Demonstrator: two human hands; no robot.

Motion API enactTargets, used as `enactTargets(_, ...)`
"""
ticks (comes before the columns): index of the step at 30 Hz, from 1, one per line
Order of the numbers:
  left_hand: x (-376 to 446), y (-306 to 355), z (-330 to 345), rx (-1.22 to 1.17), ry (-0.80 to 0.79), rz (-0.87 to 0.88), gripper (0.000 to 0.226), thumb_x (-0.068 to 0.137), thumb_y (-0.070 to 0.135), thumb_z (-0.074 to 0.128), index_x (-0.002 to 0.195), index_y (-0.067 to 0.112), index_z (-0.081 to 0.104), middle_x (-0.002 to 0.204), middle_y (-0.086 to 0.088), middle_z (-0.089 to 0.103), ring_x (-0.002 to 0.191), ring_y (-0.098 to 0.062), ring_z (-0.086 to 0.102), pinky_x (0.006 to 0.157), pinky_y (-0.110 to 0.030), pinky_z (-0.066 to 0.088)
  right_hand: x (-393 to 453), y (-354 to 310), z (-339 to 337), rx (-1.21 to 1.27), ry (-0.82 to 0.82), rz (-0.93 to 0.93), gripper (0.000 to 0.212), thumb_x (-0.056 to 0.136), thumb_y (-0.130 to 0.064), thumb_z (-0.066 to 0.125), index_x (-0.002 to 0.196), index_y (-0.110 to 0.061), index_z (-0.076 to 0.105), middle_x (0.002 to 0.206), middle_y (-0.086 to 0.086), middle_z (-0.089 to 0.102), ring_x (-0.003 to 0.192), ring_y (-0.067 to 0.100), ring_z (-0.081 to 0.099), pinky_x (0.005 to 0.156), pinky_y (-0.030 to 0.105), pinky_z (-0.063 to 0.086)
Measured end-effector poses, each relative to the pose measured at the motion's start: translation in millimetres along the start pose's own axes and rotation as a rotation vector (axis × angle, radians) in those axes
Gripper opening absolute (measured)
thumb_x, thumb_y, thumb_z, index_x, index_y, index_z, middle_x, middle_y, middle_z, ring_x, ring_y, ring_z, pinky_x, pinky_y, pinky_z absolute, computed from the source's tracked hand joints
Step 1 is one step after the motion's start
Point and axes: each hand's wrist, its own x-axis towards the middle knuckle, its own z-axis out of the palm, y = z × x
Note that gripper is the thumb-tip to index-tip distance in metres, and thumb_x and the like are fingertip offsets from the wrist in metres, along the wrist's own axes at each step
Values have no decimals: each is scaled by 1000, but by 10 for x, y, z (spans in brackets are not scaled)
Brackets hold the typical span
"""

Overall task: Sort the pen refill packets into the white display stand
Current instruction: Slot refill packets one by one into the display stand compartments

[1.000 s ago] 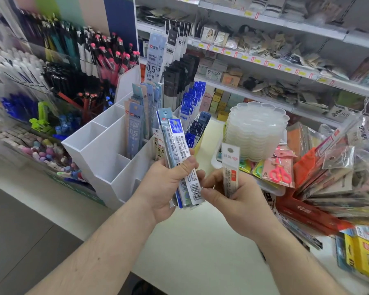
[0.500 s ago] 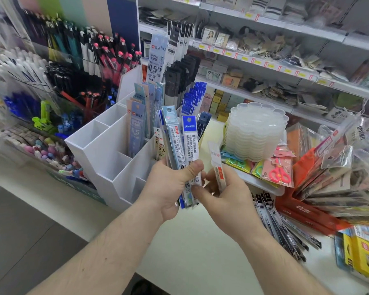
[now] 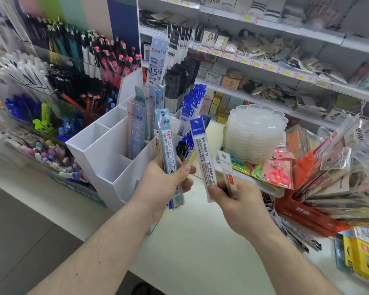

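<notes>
Now we see the left hand (image 3: 164,184) gripping a bundle of refill packets (image 3: 168,150), the right hand (image 3: 237,199) pinching a blue-topped packet (image 3: 202,154) and a red-marked packet (image 3: 228,173), both just beside the white display stand (image 3: 107,154) at the bench (image 3: 200,241) left edge.

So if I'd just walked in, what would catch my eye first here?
Two hands at centre: the left hand grips a bunch of refill packets, and the right hand pinches a blue-topped packet and a smaller one. Behind the left hand stands the white display stand, partly filled.
</notes>
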Motion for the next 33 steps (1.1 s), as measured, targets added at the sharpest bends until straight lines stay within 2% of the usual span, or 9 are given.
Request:
enactTargets(3, -5, -83, 17, 81, 27, 44, 19, 90, 5, 67, 84, 10, 50, 63, 1, 64, 45, -12, 47, 49, -24, 45, -18, -48, 70, 53, 67, 65, 26, 86, -18, 73, 63, -7, 66, 46, 3, 48, 45, 15, 43, 49, 30, 37)
enactTargets(7, -58, -159, 53, 135, -9, 30, 19, 83, 18, 77, 82, 12, 58, 65, 3, 62, 56, -16, 50, 54, -28, 44, -41, -191, 176, 101, 80, 75, 32, 82, -21, 75, 58, -4, 61, 50, 12, 57, 38, 16, 54, 43, 26, 41)
enactTargets(10, -120, -131, 71, 87, -68, -16, 37, 64, 33, 80, 89, 11, 64, 71, 0, 68, 56, -16, 52, 53, -27, 45, -27, -230, 216, 41, 64, 18, 18, 80, -21, 73, 64, -17, 66, 55, 6, 63, 52, 26, 60, 53, 38, 52)
enactTargets(15, -162, -53, 28, -5, -54, -79, 18, 86, -4, 68, 98, 10, 69, 81, -3, 77, 65, -14, 69, 57, -24, 54, -83, -295, 115, -12, -131, -90, 5, 80, -24, 77, 77, -28, 78, 69, -8, 70, 59, 5, 57, 57, 24, 46)
enactTargets(20, -204, 64, -88, 34, -163, -177, 24, 91, 3, 62, 114, 10, 62, 92, -5, 78, 79, -18, 74, 49, -20, 44, 110, -342, -20, 466, -32, 147, 10, 83, -14, 77, 92, -11, 72, 53, -5, 60, 44, 3, 44, 46, 17, 35)
enactTargets(23, -236, 98, -121, 91, -253, -228, 29, 89, 4, 64, 116, 13, 61, 96, -5, 77, 86, -23, 75, 49, -19, 44, 278, -410, -78, 481, -174, 182, 20, 88, -24, 72, 105, -15, 67, 50, -14, 54, 44, 3, 38, 46, 18, 33)
enactTargets(26, -244, 102, -131, 129, -267, -250, 28, 89, 3, 65, 116, 10, 62, 93, -7, 76, 82, -22, 73, 50, -22, 44, 349, -444, -25, 424, -287, 115, 10, 93, -21, 67, 91, -12, 67, 59, -7, 61, 45, 4, 41, 45, 18, 35)
enactTargets(29, -208, 90, -186, 121, -120, -231, 17, 90, 0, 64, 105, 9, 64, 90, -5, 75, 70, -15, 69, 53, -24, 45, 435, -347, -27, 603, -104, 142, 24, 93, -5, 64, 70, -10, 59, 52, 1, 48, 39, 7, 32, 38, 17, 25)
enactTargets(33, -177, 130, -269, 36, 47, -169, 15, 90, 0, 64, 99, 12, 61, 101, -7, 77, 87, -23, 75, 60, -28, 48, 550, -133, -140, 575, 225, 162, 20, 94, -11, 66, 74, -9, 60, 57, 5, 58, 38, 11, 38, 37, 19, 32)
